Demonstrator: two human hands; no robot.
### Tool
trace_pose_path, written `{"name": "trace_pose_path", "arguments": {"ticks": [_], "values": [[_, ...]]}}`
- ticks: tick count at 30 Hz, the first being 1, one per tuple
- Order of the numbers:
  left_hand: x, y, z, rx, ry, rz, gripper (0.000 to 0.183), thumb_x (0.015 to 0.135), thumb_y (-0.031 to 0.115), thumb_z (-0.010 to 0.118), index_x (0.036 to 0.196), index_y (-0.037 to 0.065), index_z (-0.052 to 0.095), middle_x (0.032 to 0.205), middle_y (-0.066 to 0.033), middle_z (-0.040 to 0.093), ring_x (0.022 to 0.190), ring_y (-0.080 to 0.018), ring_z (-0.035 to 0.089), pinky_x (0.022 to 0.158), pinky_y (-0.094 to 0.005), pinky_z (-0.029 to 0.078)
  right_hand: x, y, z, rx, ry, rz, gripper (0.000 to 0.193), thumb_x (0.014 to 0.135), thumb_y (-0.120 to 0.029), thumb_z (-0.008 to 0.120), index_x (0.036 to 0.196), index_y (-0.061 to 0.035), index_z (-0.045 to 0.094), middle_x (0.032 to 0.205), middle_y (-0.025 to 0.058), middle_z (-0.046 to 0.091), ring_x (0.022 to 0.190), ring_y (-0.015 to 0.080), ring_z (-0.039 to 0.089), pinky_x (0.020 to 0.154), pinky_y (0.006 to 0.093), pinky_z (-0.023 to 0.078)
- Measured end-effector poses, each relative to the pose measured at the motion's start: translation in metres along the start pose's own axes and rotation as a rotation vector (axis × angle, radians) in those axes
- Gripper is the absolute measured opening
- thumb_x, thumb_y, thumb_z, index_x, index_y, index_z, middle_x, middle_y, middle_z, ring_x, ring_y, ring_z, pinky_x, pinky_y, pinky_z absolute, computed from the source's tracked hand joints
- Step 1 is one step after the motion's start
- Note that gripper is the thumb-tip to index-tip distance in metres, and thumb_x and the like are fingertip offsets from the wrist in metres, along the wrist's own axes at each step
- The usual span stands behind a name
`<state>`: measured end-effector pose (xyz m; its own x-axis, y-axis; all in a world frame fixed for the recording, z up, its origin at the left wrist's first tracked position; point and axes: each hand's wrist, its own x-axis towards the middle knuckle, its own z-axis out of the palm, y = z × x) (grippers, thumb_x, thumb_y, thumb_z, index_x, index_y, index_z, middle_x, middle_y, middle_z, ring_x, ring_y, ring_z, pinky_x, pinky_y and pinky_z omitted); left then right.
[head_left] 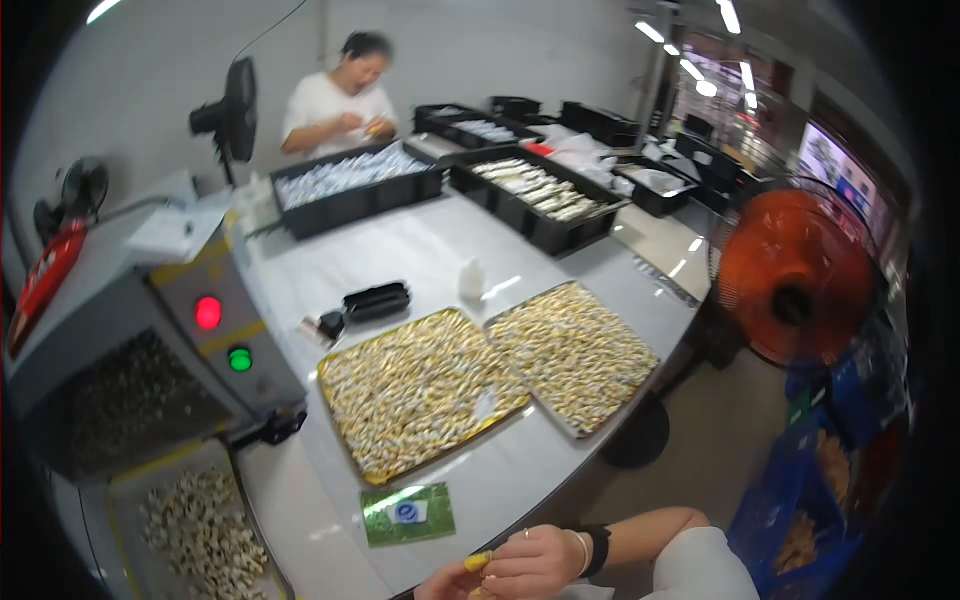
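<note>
At the lower edge my right hand, with a ring, a bracelet and a black wristband, meets my left hand, which the frame's edge partly cuts off. The fingers of both are drawn together in a pinch. A small yellow piece shows between them; whether it is held or is a cover on a fingertip cannot be told. Just beyond lies a green packet on the white table. Farther on, two trays sit side by side, a yellow-rimmed tray and a second tray, both spread with small gold-and-silver pieces.
On the left stands a grey machine with red and green lights, above a tray of pale pieces. Black crates line the table's far side, where a person works. An orange fan stands at right, near blue crates.
</note>
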<state>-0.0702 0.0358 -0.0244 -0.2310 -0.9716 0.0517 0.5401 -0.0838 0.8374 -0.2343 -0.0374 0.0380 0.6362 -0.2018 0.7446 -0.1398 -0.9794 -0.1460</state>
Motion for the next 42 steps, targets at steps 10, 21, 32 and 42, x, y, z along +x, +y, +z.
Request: {"name": "trace_pose_path", "arguments": {"ticks": [10, 21, 32, 42], "values": [[0.016, 0.000, -0.011, -0.411, 0.047, -0.226, 0.041, 0.084, 0.020, 0.067, 0.116, -0.002, 0.053, 0.098, -0.0073, 0.063, 0.082, -0.0129, 0.060, 0.069, -0.0250, 0.050, 0.007, 0.034, -0.016, 0.184, -0.208, 0.266, 0.034, 0.078, -0.033, 0.068, 0.096, -0.0063, 0.060, 0.095, 0.0111, 0.059, 0.078, 0.0236, 0.058, 0.067, 0.0340, 0.046], [0.025, -0.005, -0.012, -0.609, -0.079, -0.388, 0.052, 0.090, 0.043, 0.053, 0.109, -0.005, 0.052, 0.086, -0.0105, 0.060, 0.064, -0.0121, 0.055, 0.055, -0.0209, 0.045, -0.044, 0.148, -0.102, -0.213, -0.474, 1.040, 0.018, 0.073, -0.008, 0.068, 0.088, -0.0034, 0.059, 0.077, 0.0112, 0.057, 0.071, 0.0242, 0.059, 0.064, 0.0325, 0.047], [0.028, 0.000, -0.021, -0.761, -0.137, -0.463, 0.056, 0.090, 0.041, 0.054, 0.116, -0.008, 0.047, 0.091, -0.0084, 0.056, 0.067, -0.0067, 0.048, 0.061, -0.0201, 0.038, -0.052, 0.145, -0.088, -0.318, -0.435, 0.972, 0.009, 0.074, 0.003, 0.062, 0.080, 0.0002, 0.057, 0.078, 0.0104, 0.056, 0.071, 0.0241, 0.057, 0.061, 0.0301, 0.046], [0.028, 0.000, -0.017, -0.782, -0.141, -0.325, 0.037, 0.093, 0.024, 0.053, 0.117, -0.004, 0.048, 0.105, -0.0130, 0.058, 0.074, -0.0091, 0.050, 0.067, -0.0208, 0.041, -0.055, 0.150, -0.087, -0.424, -0.488, 0.882, 0.010, 0.076, 0.006, 0.056, 0.084, 0.0010, 0.052, 0.082, 0.0143, 0.050, 0.079, 0.0312, 0.052, 0.070, 0.0358, 0.043]]}}
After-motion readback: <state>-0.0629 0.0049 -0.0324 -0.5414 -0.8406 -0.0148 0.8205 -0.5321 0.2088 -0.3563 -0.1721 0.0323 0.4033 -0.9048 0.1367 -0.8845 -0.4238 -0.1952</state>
